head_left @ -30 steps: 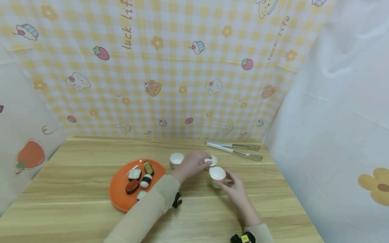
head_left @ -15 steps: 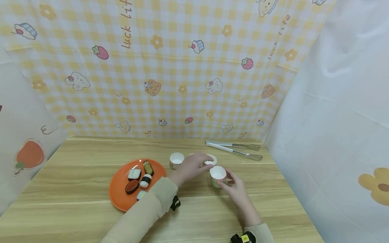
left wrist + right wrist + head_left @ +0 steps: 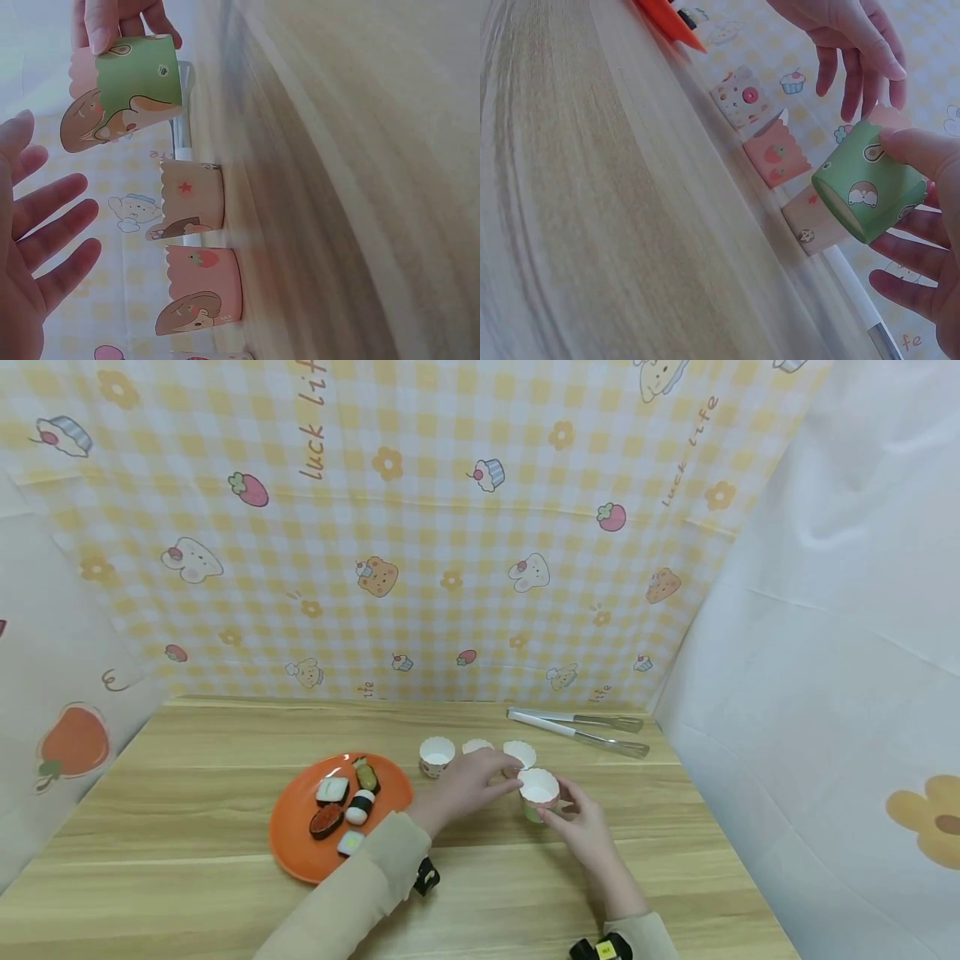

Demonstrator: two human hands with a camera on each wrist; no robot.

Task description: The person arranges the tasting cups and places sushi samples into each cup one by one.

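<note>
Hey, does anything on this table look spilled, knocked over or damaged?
Nothing stands out. Three cups stand upright, the sushi sits on the orange plate, and the green cup is raised only because the right hand holds it.

My left forearm (image 3: 348, 897) slants in from the lower left, its pale beige sleeve (image 3: 401, 843) ending at the wrist. My left hand (image 3: 468, 783) reaches across to the right, holding nothing, the four fingers loosely extended and spread, with the thumb standing apart from them. My right forearm rises from the lower right, leaning left, sleeve low and wrist (image 3: 621, 893) bare above it. My right hand (image 3: 585, 827) grips, thumb on the near side, a finger opposing it, the lower fingers less bent. My two hands are near each other.
</note>
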